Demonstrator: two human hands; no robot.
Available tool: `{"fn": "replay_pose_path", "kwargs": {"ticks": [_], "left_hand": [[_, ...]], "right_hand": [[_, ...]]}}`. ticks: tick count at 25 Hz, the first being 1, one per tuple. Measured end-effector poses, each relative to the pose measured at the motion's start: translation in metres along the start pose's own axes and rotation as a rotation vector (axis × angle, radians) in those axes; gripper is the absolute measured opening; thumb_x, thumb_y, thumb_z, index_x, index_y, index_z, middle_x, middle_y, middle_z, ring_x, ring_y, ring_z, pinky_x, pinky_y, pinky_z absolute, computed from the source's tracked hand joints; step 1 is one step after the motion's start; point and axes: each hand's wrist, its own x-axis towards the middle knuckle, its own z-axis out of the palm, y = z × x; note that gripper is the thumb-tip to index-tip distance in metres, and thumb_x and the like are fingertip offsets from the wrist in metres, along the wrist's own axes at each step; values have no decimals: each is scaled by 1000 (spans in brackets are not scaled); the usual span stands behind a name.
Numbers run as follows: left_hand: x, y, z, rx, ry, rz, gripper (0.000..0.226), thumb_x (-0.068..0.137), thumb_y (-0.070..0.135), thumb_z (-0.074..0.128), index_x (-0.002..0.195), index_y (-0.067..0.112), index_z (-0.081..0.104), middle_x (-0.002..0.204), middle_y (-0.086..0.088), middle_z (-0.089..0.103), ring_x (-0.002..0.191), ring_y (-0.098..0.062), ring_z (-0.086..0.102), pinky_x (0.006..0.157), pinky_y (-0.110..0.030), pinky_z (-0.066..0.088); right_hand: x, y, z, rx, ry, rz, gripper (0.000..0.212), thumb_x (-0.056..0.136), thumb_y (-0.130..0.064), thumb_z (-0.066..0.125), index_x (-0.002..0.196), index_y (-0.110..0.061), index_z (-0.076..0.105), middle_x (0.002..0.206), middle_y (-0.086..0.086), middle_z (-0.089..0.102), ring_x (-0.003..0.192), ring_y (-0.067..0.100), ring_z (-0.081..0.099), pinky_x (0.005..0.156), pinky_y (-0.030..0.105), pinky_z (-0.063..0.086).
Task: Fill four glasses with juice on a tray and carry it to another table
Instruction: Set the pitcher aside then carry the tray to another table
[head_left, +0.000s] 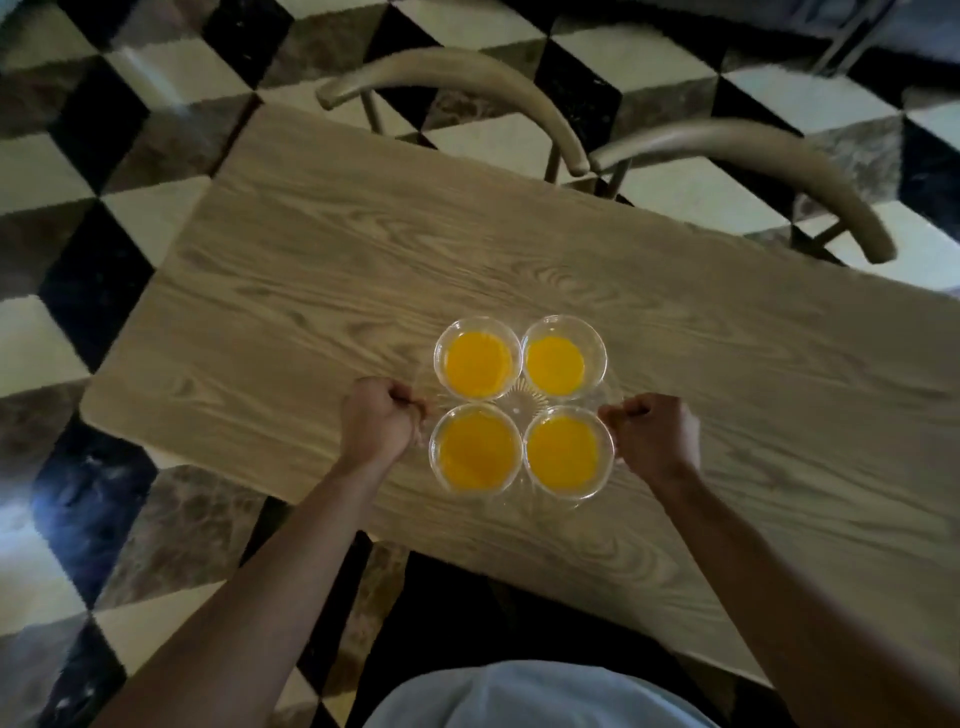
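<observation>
Hands grip a clear tray (511, 402) from either side, seen from above, near the middle of the frame. The left hand (376, 418) is curled into a fist around the tray's left edge, and the right hand (652, 434) is curled the same way around its right edge. Both forearms reach in from the bottom of the frame.

Four clear glasses stand on the tray in a tight square, rims nearly touching. Each holds orange-yellow juice. The upper left glass (478, 357) and upper right glass (563, 357) sit farther from the person; the lower left glass (475, 449) and lower right glass (569, 452) sit nearer. The tray is transparent, with a ribbed star pattern showing between the glasses. Whether it rests on the surface or hangs just above it cannot be told.

Beneath the tray lies a light wooden table (311, 260) with strong grain, running diagonally from the upper left toward the lower right. Two chairs with curved wooden backs stand at its far side: one (467, 78) at top centre, another (779, 161) at upper right. The floor (78, 182) is a black, white and brown cube pattern. Pale clothing (519, 696) shows at the bottom edge.
</observation>
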Motion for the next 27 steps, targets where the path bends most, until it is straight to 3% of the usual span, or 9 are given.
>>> {"fn": "replay_pose_path", "kwargs": {"ticks": [2,4,9,11,13,16,19,22,27], "left_hand": [[26,8,0,71,-43,57,18,81,0,70,73,15,77,68,-1,76,69,-19,73,74,-36,62],[50,14,0,118,-90,83,15,82,0,72,78,14,77,76,-5,78,69,-17,72,75,-36,61],[87,25,4,169,-205,151,34,85,-3,75,66,24,66,63,5,70,42,3,61,49,-17,54],[100,25,9,182,-234,153,39,85,-2,77,63,29,64,58,10,69,40,4,60,51,-24,57],[108,26,12,181,-254,125,41,85,-2,78,63,30,64,48,17,66,39,6,58,48,-22,51],[117,23,16,180,-259,113,36,86,-1,77,66,27,66,49,17,64,37,6,56,37,-12,41],[124,21,21,187,-246,96,32,88,0,76,70,24,66,65,12,68,47,3,61,43,-10,43],[130,16,24,175,-249,75,29,88,0,77,73,23,68,68,10,70,50,4,62,47,-13,47],[130,11,28,139,-259,72,11,86,1,81,87,9,74,72,5,70,58,0,65,48,-4,47]], "right_hand": [[1,-2,11,22,47,69,23,83,-31,79,70,-12,79,54,-3,69,50,-2,58,51,15,39],[1,-3,22,35,94,119,20,82,-33,82,77,-14,82,59,-3,69,53,0,58,53,17,39],[-4,0,44,108,130,217,25,84,-34,80,71,-13,79,55,-6,68,51,-1,62,46,16,41],[-4,1,50,120,153,255,24,84,-33,79,75,-11,80,57,-3,69,60,9,68,51,15,42],[-2,1,56,114,158,278,22,85,-31,79,77,-10,80,56,-6,67,59,6,64,50,11,40],[6,2,62,124,161,276,21,85,-30,79,78,-10,81,56,-6,67,62,12,68,56,15,47],[13,6,69,131,169,271,20,85,-30,79,81,-11,81,65,0,73,71,20,73,70,27,56],[16,8,71,114,161,265,19,87,-29,77,83,-11,81,67,0,73,73,20,73,70,26,53],[17,11,76,83,161,249,18,86,-31,77,85,-13,83,68,0,75,73,18,73,69,26,52]]}}
